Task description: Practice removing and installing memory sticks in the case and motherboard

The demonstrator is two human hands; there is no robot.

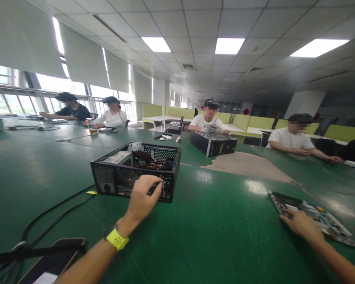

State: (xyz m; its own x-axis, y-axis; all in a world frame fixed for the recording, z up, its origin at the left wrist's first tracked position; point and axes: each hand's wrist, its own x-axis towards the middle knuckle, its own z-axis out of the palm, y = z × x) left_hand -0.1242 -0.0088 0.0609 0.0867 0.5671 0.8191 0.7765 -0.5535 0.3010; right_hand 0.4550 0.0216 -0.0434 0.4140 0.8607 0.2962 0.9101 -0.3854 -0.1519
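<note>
My left hand [143, 196] is at the near wall of an open black computer case [126, 177], its thumb and forefinger brought together beside the slots at that wall's right end. Whatever may be between these fingertips is too small to make out. A yellow-green watch strap [117, 239] circles the wrist. At the right, my right hand [303, 225] is closed over the near left edge of a dark circuit board [328, 221] crowded with parts. Some of its fingers are hidden. Inside the case are a metal power supply box [117, 157] and loose wires.
Black cables [61, 211] run left of the case toward a phone-like dark slab [54, 258]. Across the green table [213, 228], a gloved co-worker [209, 120] handles another computer case [214, 144]. A cup [92, 128] and several small items stand farther back. Other people sit left and right.
</note>
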